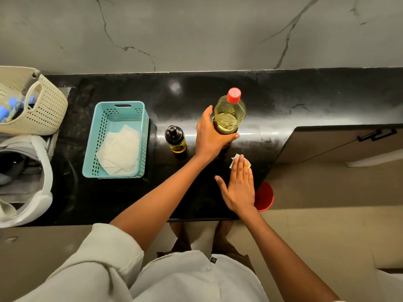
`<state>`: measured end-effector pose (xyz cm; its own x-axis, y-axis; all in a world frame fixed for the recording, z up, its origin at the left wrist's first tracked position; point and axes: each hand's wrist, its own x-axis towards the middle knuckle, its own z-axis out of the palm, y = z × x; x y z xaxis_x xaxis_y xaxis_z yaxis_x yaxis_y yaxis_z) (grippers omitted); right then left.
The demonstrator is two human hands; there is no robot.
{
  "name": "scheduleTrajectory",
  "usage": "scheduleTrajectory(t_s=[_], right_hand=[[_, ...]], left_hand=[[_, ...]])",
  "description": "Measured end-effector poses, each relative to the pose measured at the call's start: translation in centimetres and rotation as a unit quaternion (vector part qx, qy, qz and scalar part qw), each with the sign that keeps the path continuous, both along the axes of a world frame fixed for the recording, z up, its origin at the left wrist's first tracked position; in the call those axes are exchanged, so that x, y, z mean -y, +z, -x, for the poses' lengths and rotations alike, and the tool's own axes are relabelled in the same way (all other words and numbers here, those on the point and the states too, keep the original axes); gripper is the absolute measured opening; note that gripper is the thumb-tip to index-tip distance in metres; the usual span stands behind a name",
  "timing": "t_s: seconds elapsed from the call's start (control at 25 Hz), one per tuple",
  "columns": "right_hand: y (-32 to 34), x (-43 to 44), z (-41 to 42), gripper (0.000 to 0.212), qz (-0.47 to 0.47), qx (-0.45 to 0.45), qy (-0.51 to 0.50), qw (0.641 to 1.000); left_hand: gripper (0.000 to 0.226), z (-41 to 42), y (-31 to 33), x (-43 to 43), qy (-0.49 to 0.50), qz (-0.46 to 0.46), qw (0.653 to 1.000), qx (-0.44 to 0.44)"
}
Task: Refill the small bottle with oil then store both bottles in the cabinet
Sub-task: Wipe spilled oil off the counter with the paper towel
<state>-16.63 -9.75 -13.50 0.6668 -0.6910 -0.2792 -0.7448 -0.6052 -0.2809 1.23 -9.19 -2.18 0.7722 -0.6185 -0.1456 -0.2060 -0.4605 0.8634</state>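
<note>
A large clear oil bottle [229, 115] with a red cap stands upright on the black counter [122, 197]. My left hand [210, 136] grips its lower body, thumb and fingers wrapped around it. To its left stands the small bottle [176, 139] with a dark pump top and yellow oil inside, untouched. My right hand [239, 184] lies flat, fingers straight, pressing a small white tissue [235, 159] onto the counter just in front of the big bottle.
A teal basket [98, 136] holding white tissues sits left of the bottles. A cream woven basket [43, 110] and a white bag [43, 171] are at the far left. An open cabinet door [340, 144] projects on the right. A red bucket [265, 197] sits below the counter edge.
</note>
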Motion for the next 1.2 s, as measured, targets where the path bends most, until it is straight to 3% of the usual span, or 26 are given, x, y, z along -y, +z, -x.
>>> scheduleTrajectory(t_s=[0.16, 0.32, 0.64, 0.72, 0.84, 1.0, 1.12, 1.2], right_hand=[[0.4, -2.7, -2.2, 0.104, -0.022, 0.005, 0.095, 0.995], [0.4, -3.9, -2.2, 0.101, -0.022, 0.016, 0.168, 0.985], [-0.1, 11.7, -5.0, 0.106, 0.023, -0.012, -0.034, 0.999], [0.1, 11.2, -8.7, 0.108, 0.008, 0.0, -0.02, 1.0], [0.5, 7.2, -13.4, 0.107, -0.029, 0.022, 0.096, 0.995], [1.4, 1.3, -9.0, 0.1, -0.032, 0.019, 0.216, 0.976], [1.4, 3.7, -2.5, 0.101, -0.017, 0.008, 0.178, 0.984], [1.1, 7.9, -3.3, 0.102, -0.016, -0.004, 0.102, 0.995]], left_hand=[[0.082, 0.0, -0.8, 2.1, 0.006, 0.015, 0.999, 0.032], [0.07, 0.2, -0.8, 2.6, 0.036, 0.03, 0.999, 0.022], [0.066, -5.4, 4.3, 0.7, 0.121, 0.092, 0.988, 0.039], [0.067, -7.3, 5.7, -0.1, 0.121, 0.098, 0.986, 0.056], [0.068, -8.8, 6.4, -0.4, 0.106, 0.087, 0.988, 0.077], [0.072, -9.3, 6.1, 0.2, 0.083, 0.073, 0.991, 0.07], [0.072, -9.7, 6.0, 0.1, 0.077, 0.072, 0.992, 0.063], [0.072, -10.0, 6.2, -0.2, 0.079, 0.071, 0.992, 0.064]])
